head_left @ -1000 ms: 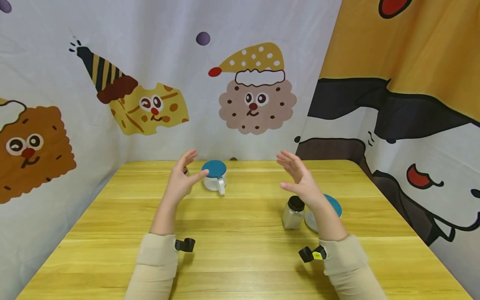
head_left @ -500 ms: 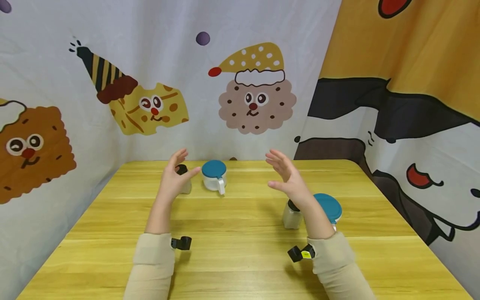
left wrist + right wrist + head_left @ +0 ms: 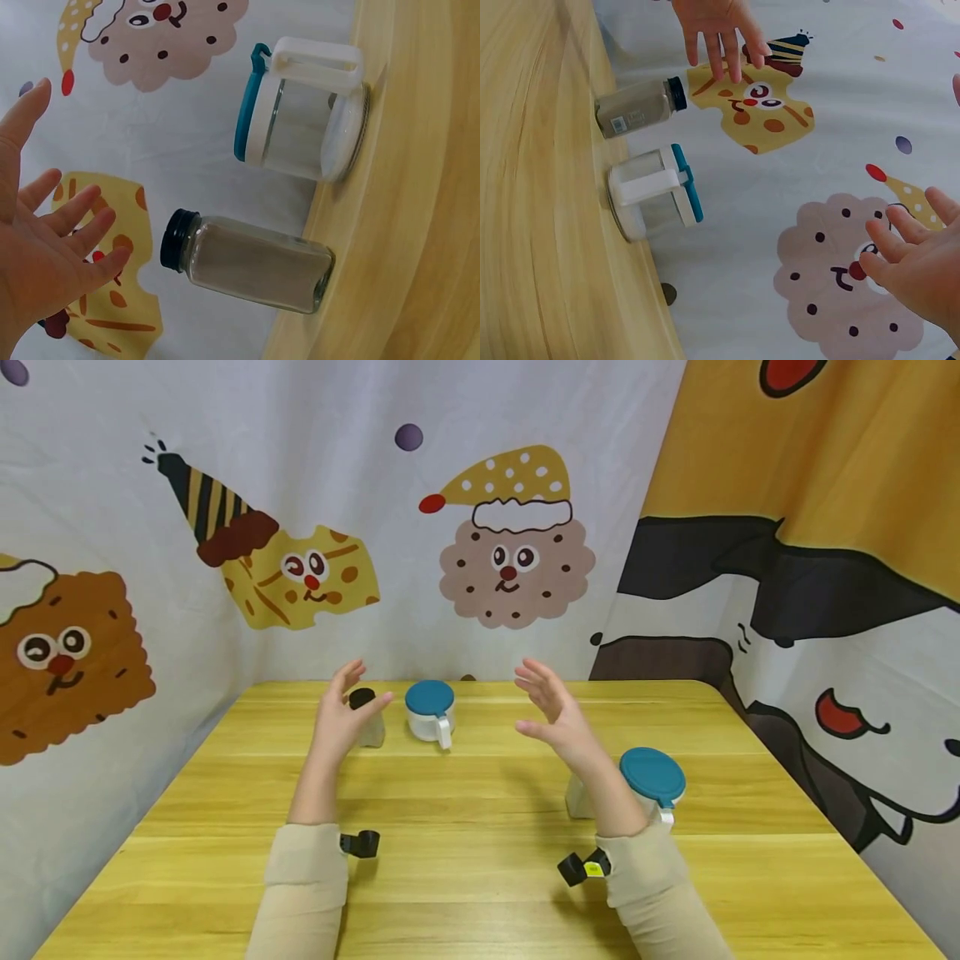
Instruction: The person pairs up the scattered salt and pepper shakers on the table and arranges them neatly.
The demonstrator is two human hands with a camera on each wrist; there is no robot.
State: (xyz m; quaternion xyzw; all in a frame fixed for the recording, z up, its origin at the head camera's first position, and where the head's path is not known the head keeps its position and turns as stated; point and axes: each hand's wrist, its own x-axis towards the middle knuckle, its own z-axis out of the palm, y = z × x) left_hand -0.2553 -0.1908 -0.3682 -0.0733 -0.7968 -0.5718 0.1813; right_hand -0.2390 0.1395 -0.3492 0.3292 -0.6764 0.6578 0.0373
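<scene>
My left hand [image 3: 337, 714] is raised over the back left of the table with fingers spread and nothing held. Just beyond it stands a black-capped glass spice jar [image 3: 255, 262] of grey-brown powder, upright. To that jar's right is a clear seasoning jar [image 3: 296, 127] with a teal lid and white handle. My right hand [image 3: 558, 718] hovers right of centre, fingers loosely bent and apart, holding nothing. Its forearm partly hides a second spice jar [image 3: 578, 798], whose cap is out of sight. Beside that forearm sits another blue-lidded jar [image 3: 652, 772] with a white handle.
The wooden table [image 3: 450, 877] reaches back to a white cloth [image 3: 322, 410] printed with cartoon biscuits and cheese. A yellow and black patterned curtain [image 3: 810, 468] hangs along the right side. Small black cameras [image 3: 360, 844] are strapped at both wrists.
Both hands have drifted left, the right one further. The left spice jar has come into fuller view, while the right one is now mostly covered by the forearm. The jars stay put.
</scene>
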